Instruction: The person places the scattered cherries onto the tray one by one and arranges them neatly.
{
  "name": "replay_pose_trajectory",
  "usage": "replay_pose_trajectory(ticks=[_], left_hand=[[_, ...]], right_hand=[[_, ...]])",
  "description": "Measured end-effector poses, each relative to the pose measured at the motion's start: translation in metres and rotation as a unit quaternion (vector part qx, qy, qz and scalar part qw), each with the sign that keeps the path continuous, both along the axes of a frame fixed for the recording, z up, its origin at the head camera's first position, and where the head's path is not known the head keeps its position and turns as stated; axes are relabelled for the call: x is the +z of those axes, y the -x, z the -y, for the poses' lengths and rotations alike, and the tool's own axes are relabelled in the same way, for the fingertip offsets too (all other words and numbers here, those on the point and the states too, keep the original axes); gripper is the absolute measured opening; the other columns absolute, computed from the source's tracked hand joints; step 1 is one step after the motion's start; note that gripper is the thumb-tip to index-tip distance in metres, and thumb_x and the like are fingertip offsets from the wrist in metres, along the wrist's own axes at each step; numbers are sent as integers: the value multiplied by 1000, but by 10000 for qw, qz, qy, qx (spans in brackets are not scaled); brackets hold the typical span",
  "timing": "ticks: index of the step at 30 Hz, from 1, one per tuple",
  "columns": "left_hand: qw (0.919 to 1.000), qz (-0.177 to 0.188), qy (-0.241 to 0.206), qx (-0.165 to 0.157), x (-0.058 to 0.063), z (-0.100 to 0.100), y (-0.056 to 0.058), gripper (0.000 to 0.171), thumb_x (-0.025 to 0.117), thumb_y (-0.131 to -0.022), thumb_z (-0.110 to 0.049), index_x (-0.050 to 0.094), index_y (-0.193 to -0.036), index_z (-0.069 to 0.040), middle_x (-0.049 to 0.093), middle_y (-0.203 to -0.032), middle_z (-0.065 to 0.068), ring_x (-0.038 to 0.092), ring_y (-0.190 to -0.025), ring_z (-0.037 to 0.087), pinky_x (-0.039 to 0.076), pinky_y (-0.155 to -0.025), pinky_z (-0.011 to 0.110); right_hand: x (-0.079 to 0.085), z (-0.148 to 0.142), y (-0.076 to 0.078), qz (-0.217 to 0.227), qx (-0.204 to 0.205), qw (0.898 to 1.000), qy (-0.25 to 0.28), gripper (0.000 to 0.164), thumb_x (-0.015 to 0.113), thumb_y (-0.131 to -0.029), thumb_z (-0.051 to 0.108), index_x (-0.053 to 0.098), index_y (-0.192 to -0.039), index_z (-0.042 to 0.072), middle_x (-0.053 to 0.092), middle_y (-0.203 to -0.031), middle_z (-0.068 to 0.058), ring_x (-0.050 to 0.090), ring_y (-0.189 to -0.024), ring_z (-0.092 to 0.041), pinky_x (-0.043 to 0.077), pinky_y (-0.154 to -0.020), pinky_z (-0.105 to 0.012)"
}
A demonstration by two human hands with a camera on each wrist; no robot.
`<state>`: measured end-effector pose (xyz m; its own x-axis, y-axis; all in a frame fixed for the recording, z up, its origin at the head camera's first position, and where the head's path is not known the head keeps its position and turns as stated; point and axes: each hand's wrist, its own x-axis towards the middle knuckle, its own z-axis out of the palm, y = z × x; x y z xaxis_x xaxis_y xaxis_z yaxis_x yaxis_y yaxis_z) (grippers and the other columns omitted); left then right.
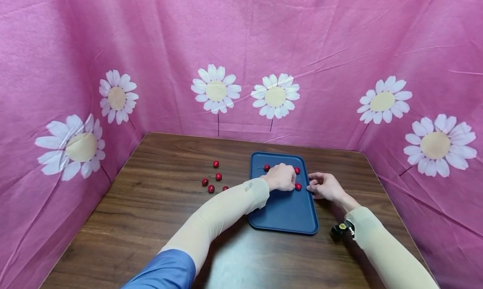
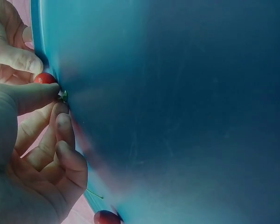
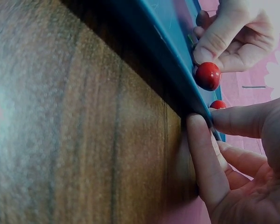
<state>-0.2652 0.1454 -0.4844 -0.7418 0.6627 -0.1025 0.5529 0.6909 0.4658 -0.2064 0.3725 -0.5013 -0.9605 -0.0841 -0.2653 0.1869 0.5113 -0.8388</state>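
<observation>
A dark blue tray [image 1: 281, 218] lies on the wooden table. Over it, my left hand [image 1: 280, 178] pinches the stem end of a red cherry [image 1: 298, 187] between thumb and index finger, close to the tray's right rim. The right hand [image 1: 326, 186] grips that rim, thumb on the upper edge and fingers against the outer side, as the right wrist view shows. Two more cherries are on the tray: one at the upper left [image 1: 267, 167], with its stem pointing left, and another near the right rim [image 1: 297, 170], partly covered by the left hand.
Several stemmed cherries [image 1: 219, 177] are scattered on the table [image 1: 151, 197] left of the tray; the left forearm partly covers one. A black wrist device [image 1: 337, 233] hangs beside the right wrist. Pink cloth [image 1: 320, 42] with daisies surrounds the table.
</observation>
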Motion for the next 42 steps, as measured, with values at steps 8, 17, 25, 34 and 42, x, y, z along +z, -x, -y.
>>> replay_pose_trajectory(ticks=[8, 17, 25, 34, 42], left_hand=[[10000, -45, 22, -18, 0, 2, -2, 26, 80, -104, -28, 77, -78, -24, 71, -77, -10, 65, -76, 9, 52, -71, 25], [9996, -185, 162, -160, 3, 8, 3, 12, 82, -102, -33, 82, -94, -25, 74, -91, -12, 66, -83, 8, 54, -75, 25], [9977, -230, 160, -613, 17, 30, 10, 19, 81, -104, -33, 84, -118, -20, 81, -110, -5, 70, -97, 9, 61, -89, 29], [9955, -209, 59, -918, 23, 58, 8, 33, 77, -107, -34, 80, -134, -16, 84, -128, 0, 78, -116, 13, 62, -105, 33], [9921, -397, -206, -1171, 20, 89, 0, 31, 77, -106, -33, 82, -132, -17, 85, -127, 0, 78, -119, 12, 62, -107, 31]], right_hand=[[-1, 0, 1, -16, -5, 10000, -15, 56, 70, -104, -5, 48, -153, -21, 68, -100, -8, 68, -81, -6, 70, -73, -37], [2, 1, 0, -30, 21, 10000, 6, 57, 71, -104, -4, 48, -153, -21, 68, -100, -8, 68, -82, -6, 70, -72, -36], [4, 2, -1, 4, -30, 10000, -65, 56, 71, -104, -3, 50, -153, -18, 66, -98, -6, 69, -82, -7, 70, -73, -34], [4, 3, -3, 15, -42, 9999, -117, 56, 70, -104, -3, 49, -154, -18, 67, -99, -6, 70, -85, -8, 70, -75, -36], [4, 4, -3, 25, -97, 9999, -106, 56, 71, -104, -2, 50, -154, -18, 66, -99, -6, 69, -84, -8, 70, -74, -35]])
